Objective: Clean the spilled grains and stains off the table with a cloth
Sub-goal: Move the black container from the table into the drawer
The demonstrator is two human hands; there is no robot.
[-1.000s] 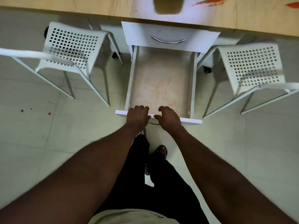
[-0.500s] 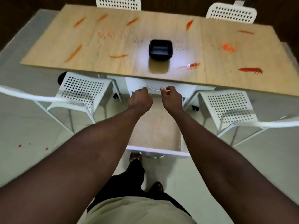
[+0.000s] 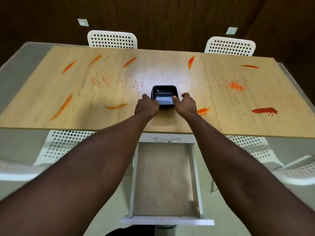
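Stained table (image 3: 51, 92) is lying strewn with grains (image 3: 236, 86) as my left hand (image 3: 146, 107) and right hand (image 3: 185, 105) are gripping the black dish (image 3: 164, 90) by its sides. No cloth is showing; I judge I am clearing the dish first, then needing to find one.

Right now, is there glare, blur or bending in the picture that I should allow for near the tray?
Head view: glare whitens the table just beyond the tray, paling the grains there; near chairs blurred, left hand and right hand gripping the tray fairly sharp; the wide lens bows the table's edges.
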